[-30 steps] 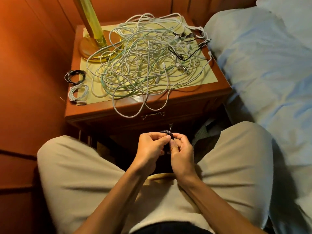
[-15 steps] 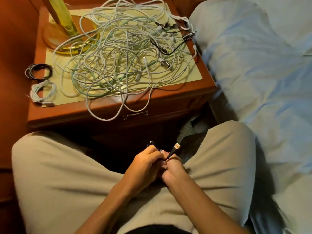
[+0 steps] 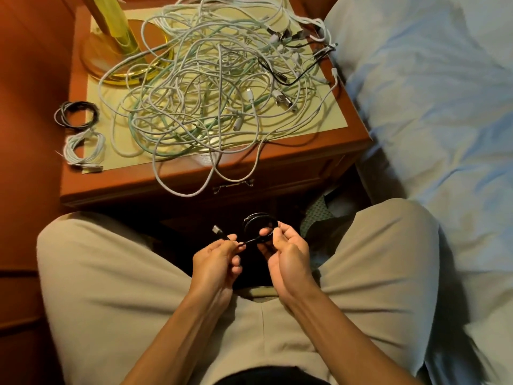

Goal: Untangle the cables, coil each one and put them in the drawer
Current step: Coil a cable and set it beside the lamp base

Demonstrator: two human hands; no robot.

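Note:
Between my knees I hold a short black cable (image 3: 259, 222) wound into a small coil. My right hand (image 3: 286, 254) pinches the coil at its lower edge. My left hand (image 3: 216, 259) pinches the cable's free end, and its plug (image 3: 218, 231) sticks up to the left. A big tangle of white, green and black cables (image 3: 211, 90) lies on the wooden nightstand (image 3: 133, 184). Two coiled cables sit at the nightstand's left edge, a dark one (image 3: 76, 113) and a white one (image 3: 84, 150). The drawer with its metal handle (image 3: 233, 184) is closed.
A brass lamp base (image 3: 122, 51) stands at the nightstand's back left. A bed with pale blue sheets (image 3: 433, 107) lies to the right. A white loop of cable (image 3: 211, 179) hangs over the nightstand's front edge. A wooden wall (image 3: 27, 134) runs along the left.
My hands have drawn apart: the left now holds the plug end out to the left, and the right holds the black coil, which shows as an open ring.

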